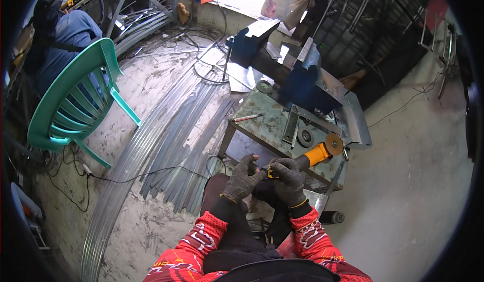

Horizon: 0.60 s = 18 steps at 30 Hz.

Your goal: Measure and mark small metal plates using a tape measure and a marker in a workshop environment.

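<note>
My right hand [288,181], in a dark grey knit glove, is closed around a small black-and-yellow tape measure [272,173] above my lap. Beside it my left hand [241,180], gloved alike, has its fingers bent but apart. Nothing shows between them, and its fingertips are close to the tape measure. Just beyond my right hand an angle grinder [316,155] with a yellow head lies on the low metal table [262,111], its brown disc [334,144] facing up. A metal square [291,126], a loose dark disc [305,137] and a red-and-white marker [248,117] lie there too.
Long metal strips and tubes [151,151] cover the floor at left, with a black cable [151,173] across them. A green plastic chair [75,100] stands beyond, near a seated person [75,27]. Blue metal pieces [305,83] stand behind the table; a dark cylinder [333,217] lies at right.
</note>
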Motion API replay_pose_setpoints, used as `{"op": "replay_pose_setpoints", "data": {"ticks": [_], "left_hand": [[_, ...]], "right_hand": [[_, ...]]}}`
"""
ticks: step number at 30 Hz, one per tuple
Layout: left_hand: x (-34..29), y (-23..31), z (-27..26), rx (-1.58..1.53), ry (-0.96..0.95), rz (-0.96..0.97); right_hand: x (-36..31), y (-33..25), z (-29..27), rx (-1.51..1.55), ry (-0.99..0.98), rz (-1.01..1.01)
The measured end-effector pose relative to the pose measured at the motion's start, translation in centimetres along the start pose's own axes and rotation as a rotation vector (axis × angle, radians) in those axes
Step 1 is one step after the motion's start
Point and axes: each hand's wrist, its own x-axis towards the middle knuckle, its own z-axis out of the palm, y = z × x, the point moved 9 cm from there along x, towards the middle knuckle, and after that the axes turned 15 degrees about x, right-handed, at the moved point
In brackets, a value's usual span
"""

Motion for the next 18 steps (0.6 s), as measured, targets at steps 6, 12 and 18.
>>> {"op": "replay_pose_setpoints", "data": {"ticks": [6,12,18], "left_hand": [[-0.3,1.7,-0.2,-0.241,-0.095,-0.065],[-0.6,2.7,-3.0,-0.552,-0.200,-0.108],[-0.5,-0.4,-0.7,-0.056,0.017,-0.126]], "right_hand": [[0.2,-0.2,-0.2,0.033,0.013,0.016],[0.8,-0.9,-1.7,-0.029,0.111,0.026],[0.9,-2.7,-0.8,-0.025,0.067,0.002]]}}
